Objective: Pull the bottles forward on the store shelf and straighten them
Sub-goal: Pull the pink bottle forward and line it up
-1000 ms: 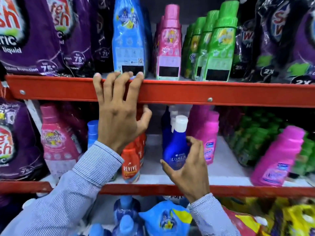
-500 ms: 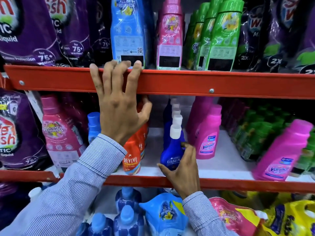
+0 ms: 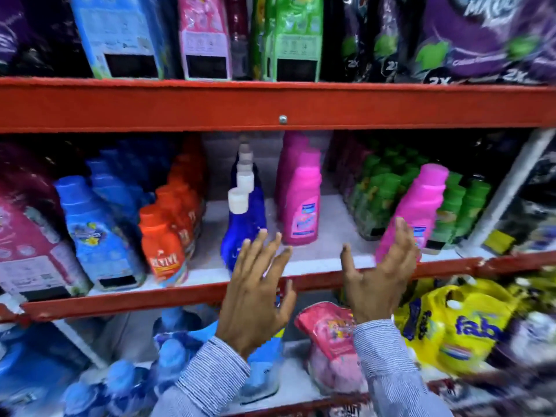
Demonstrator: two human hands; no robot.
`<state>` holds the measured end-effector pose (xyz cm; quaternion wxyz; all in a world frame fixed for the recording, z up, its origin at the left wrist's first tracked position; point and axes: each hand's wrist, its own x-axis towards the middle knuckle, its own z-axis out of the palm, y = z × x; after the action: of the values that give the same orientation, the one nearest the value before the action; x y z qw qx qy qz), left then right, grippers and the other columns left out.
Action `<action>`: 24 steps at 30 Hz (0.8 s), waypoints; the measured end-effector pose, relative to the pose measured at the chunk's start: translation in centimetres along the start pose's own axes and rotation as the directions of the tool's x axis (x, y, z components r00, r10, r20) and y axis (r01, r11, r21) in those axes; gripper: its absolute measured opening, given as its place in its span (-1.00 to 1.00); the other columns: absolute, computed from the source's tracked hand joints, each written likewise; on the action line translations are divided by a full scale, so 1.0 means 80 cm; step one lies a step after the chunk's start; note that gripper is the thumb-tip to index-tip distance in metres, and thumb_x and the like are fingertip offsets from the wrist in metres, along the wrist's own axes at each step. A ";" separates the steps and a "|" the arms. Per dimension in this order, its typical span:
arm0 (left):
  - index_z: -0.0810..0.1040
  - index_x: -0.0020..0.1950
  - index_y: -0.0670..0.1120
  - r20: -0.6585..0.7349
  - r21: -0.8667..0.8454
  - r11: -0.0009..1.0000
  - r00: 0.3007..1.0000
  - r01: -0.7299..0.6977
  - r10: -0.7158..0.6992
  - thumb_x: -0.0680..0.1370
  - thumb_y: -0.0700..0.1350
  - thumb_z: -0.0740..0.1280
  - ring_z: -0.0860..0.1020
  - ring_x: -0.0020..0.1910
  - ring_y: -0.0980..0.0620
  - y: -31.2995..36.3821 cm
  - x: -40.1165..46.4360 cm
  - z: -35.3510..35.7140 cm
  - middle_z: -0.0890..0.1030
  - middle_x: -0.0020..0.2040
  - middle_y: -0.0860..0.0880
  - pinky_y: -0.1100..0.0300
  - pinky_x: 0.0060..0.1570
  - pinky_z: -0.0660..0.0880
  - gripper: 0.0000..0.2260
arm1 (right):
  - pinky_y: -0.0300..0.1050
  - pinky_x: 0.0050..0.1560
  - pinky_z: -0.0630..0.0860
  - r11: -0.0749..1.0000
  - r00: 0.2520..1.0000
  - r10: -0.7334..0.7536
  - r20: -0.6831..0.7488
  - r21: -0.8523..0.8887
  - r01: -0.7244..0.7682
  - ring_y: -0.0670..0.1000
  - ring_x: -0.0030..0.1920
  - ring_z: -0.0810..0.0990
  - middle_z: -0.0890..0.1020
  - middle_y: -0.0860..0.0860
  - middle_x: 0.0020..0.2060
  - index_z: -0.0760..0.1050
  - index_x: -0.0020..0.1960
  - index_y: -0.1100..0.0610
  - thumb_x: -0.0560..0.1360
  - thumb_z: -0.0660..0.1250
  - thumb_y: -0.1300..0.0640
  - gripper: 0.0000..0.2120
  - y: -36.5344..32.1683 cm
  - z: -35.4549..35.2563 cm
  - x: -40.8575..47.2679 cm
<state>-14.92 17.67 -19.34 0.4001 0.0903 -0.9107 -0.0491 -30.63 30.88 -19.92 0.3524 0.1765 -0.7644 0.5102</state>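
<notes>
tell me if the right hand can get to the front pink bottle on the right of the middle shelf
Probably yes. The right hand is open, right beside the pink bottle, which leans at the shelf's front edge. Nothing lies between them; the green bottles stand behind it.

The left hand [image 3: 255, 299] has let go of the upper shelf rail [image 3: 270, 106] and dropped, open. The right hand [image 3: 380, 275] has released the blue bottle [image 3: 242, 227], moving right toward the pink bottle [image 3: 412, 212].
</notes>
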 end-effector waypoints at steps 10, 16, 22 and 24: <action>0.45 0.49 -0.16 0.308 -0.009 0.992 0.944 0.124 -0.115 0.50 -0.11 0.40 0.40 0.54 -0.13 -0.011 -0.037 0.043 0.51 0.49 -0.11 0.06 0.60 0.05 -0.45 | 0.19 0.33 0.43 0.933 0.938 0.337 0.074 -0.160 -0.323 0.31 0.36 0.44 0.44 0.31 0.37 0.18 0.50 0.28 0.26 0.61 -0.05 0.00 0.078 -0.005 0.048; 0.43 0.49 -0.21 0.332 -0.046 0.985 0.932 0.168 -0.144 0.47 -0.19 0.47 0.43 0.51 -0.15 -0.008 -0.042 0.033 0.51 0.48 -0.15 0.22 0.59 -0.06 -0.41 | 0.16 0.16 0.52 0.923 0.928 0.362 0.085 -0.174 -0.343 0.30 0.17 0.57 0.59 0.27 0.16 0.41 0.28 0.24 0.13 0.62 -0.05 -0.17 0.074 -0.011 0.069; 0.35 0.56 -0.15 0.314 -0.094 0.972 0.933 0.214 -0.175 0.56 -0.12 0.32 0.21 0.60 0.05 -0.010 -0.044 0.031 0.39 0.57 -0.06 0.28 0.62 -0.19 -0.45 | 0.10 0.12 0.54 0.968 0.951 0.250 0.183 -0.052 -0.244 0.25 0.11 0.61 0.61 0.22 0.12 0.43 0.25 0.22 0.10 0.65 -0.09 -0.16 0.019 0.014 0.048; 0.33 0.56 -0.13 0.308 -0.104 0.969 0.934 0.225 -0.183 0.58 -0.13 0.32 0.17 0.60 0.09 -0.010 -0.045 0.033 0.37 0.58 -0.03 0.25 0.63 -0.17 -0.46 | 0.10 0.13 0.56 0.977 0.945 0.209 0.250 -0.017 -0.212 0.24 0.11 0.61 0.62 0.22 0.10 0.43 0.22 0.22 0.10 0.65 -0.10 -0.18 -0.003 0.028 0.039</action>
<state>-14.35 17.66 -23.83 0.2573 0.1484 -0.9404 -0.1658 -33.44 29.08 -18.06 0.1959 0.1585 -0.8147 0.5223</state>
